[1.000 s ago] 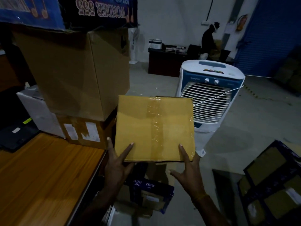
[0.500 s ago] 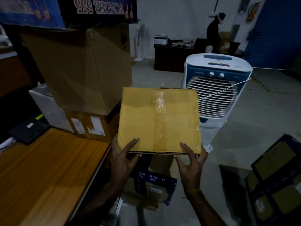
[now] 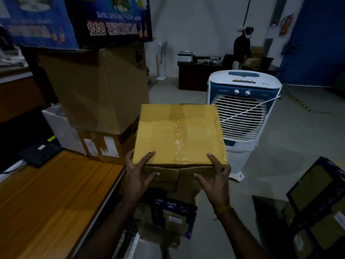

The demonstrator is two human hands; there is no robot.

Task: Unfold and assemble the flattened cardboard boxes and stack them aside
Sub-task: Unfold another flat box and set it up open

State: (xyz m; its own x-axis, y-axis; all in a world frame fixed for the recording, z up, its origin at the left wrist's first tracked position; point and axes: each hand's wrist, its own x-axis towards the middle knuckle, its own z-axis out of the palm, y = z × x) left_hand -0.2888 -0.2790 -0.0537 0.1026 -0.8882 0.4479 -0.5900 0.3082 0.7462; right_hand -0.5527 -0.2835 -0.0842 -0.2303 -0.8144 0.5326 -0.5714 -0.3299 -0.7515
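- Cardboard box [image 3: 180, 134] is assembled, top seam closed with clear tape [image 3: 178, 135], held in the air in front of the person, between the stacked cartons and the air cooler [image 3: 242, 109].
- Left hand [image 3: 138, 176]: spread flat on the near-left corner, index finger lying over the top edge, thumb on the front face. It looks like support by pressure, not a curled grip.
- Right hand [image 3: 216, 176]: mirrored on the near-right corner, fingers straight, one over the top edge, thumb on the front face.
- Front face below the top edge shows a loose-looking flap seam; whether the bottom is taped, cannot tell.
- Judgement: step in hand is carrying the finished box to the stacking spot.
- To do it well: keep inward pressure even from both palms, since nothing hooks underneath; keep the box level so it does not slide out.
- Better still, shift one hand under the base before moving far.
- Likely landing zones: on the brown cartons [image 3: 97, 86] to the left, or the table [image 3: 46, 199] at lower left. Which one is meant, cannot tell.
- Risks: clipping the tall carton's corner just beside the box on the left; the cooler's white cord [image 3: 250, 109] near the right edge.
- Set down square, edges aligned, so later boxes stack stably.
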